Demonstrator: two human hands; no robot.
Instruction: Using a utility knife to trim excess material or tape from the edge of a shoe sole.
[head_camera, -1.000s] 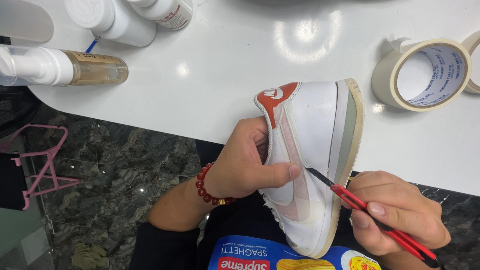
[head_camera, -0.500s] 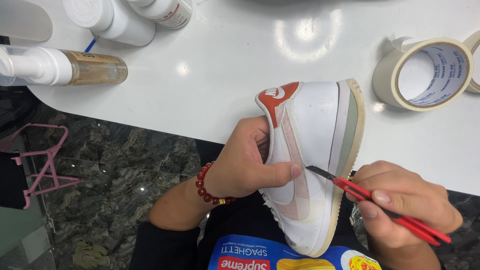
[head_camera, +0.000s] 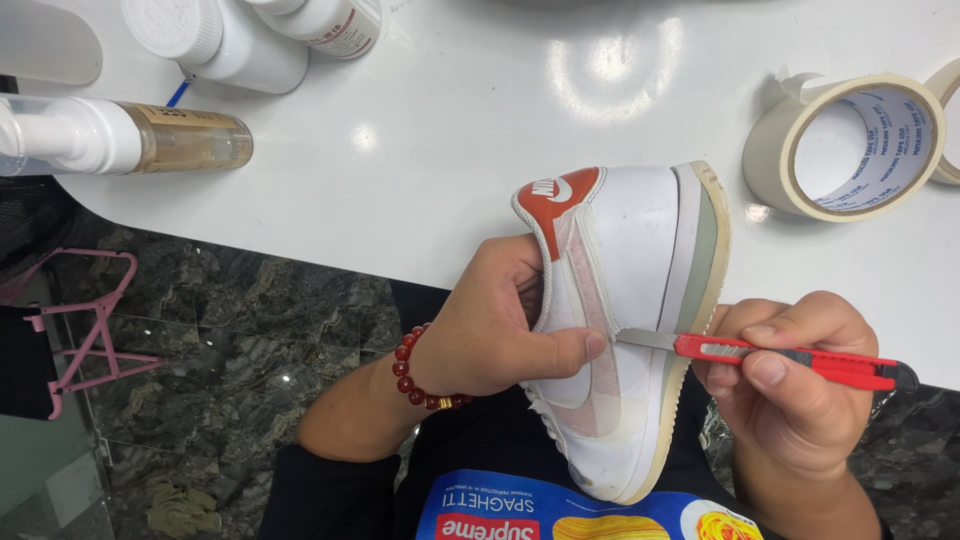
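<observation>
A white sneaker (head_camera: 640, 260) with a red heel tab lies on its side at the edge of the white table (head_camera: 480, 150), its toe pointing toward me. Pale masking tape covers part of its side panel. My left hand (head_camera: 495, 330), with a red bead bracelet at the wrist, reaches into the shoe's opening and presses its thumb on the side. My right hand (head_camera: 790, 385) grips a red utility knife (head_camera: 790, 357). The blade tip touches the shoe's side next to my left thumb.
A roll of masking tape (head_camera: 850, 145) stands at the right on the table, with a second roll at the frame's edge. A spray bottle (head_camera: 130, 140) and white plastic bottles (head_camera: 230, 40) lie at the far left. A pink stool (head_camera: 80, 330) stands on the dark marble floor.
My right hand has turned the knife from a slant to nearly level and shifted up the shoe's side. The shoe and my left hand hold still.
</observation>
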